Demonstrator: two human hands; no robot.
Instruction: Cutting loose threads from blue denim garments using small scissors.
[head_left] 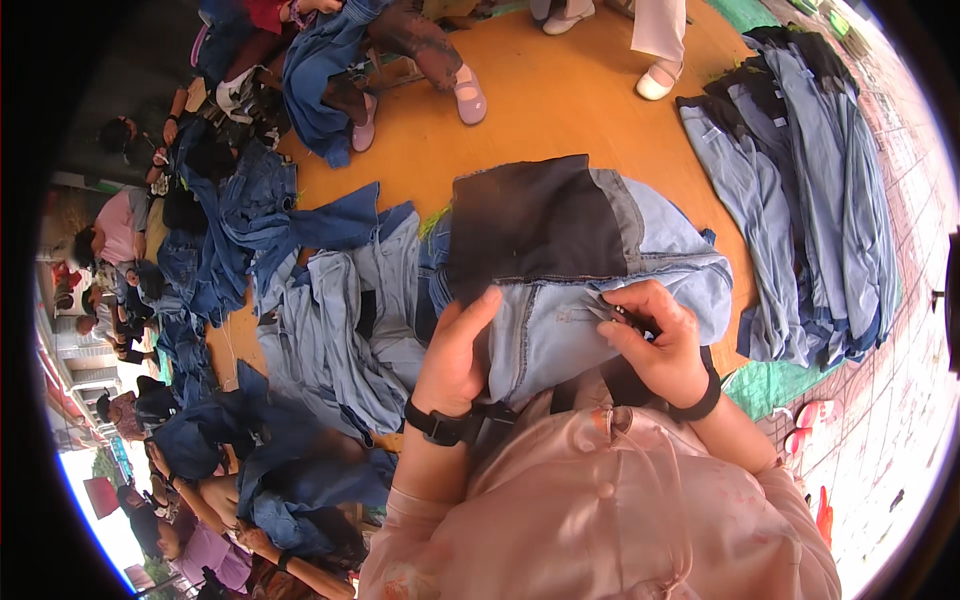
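Across my lap lies a pair of jeans, turned inside out, with pale blue cloth, dark seams and a black pocket lining. My left hand grips its near left edge, thumb on top and the fingers partly hidden beneath the cloth. Closed around small thread snips, my right hand rests over the pale cloth. The metal tips lie close to the fabric below the seam. Most of the snips' handle is hidden in my fingers.
Light blue jeans lie heaped left on the orange-brown surface. A stack of jeans lies at the right. Several people sit along the left and far sides with denim. A pink slipper is on the paving at the right.
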